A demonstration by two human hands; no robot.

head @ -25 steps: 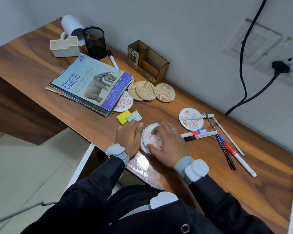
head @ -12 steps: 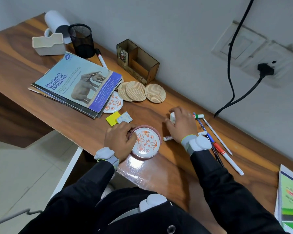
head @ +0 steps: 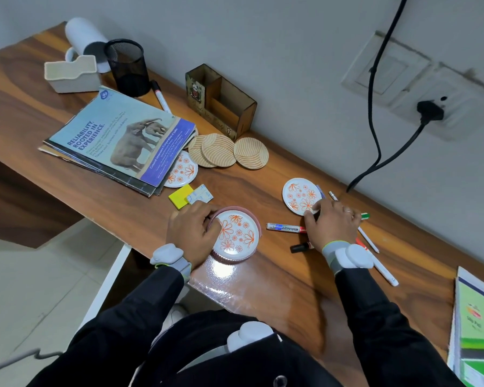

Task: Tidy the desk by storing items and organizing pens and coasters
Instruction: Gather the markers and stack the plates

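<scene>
A white coaster with orange flowers, on a pink-rimmed stack [head: 236, 236], lies near the desk's front edge. My left hand [head: 192, 233] grips its left rim with curled fingers. My right hand [head: 331, 226] pinches the near edge of a second floral coaster [head: 299, 194] further right. Under and around that hand lie several pens and markers: a whiteboard marker [head: 285, 227], a black-capped marker [head: 299, 247] and white pens [head: 382, 268]. A third floral coaster [head: 180, 172] is half hidden under the magazines. Three ribbed wooden coasters [head: 227, 150] overlap in front of a wooden holder [head: 221, 103].
A stack of magazines [head: 120, 141] covers the desk's left middle. Behind it stand a black mesh pen cup [head: 127, 67], a white holder [head: 72, 75], a tipped white mug [head: 85, 37] and a lone marker [head: 160, 96]. Yellow sticky notes [head: 180, 196] lie near my left hand. Books [head: 475, 331] sit at the right edge.
My right hand left the near coaster stack, reached right over the markers and now holds the far floral coaster's edge. My left hand stayed on the stack.
</scene>
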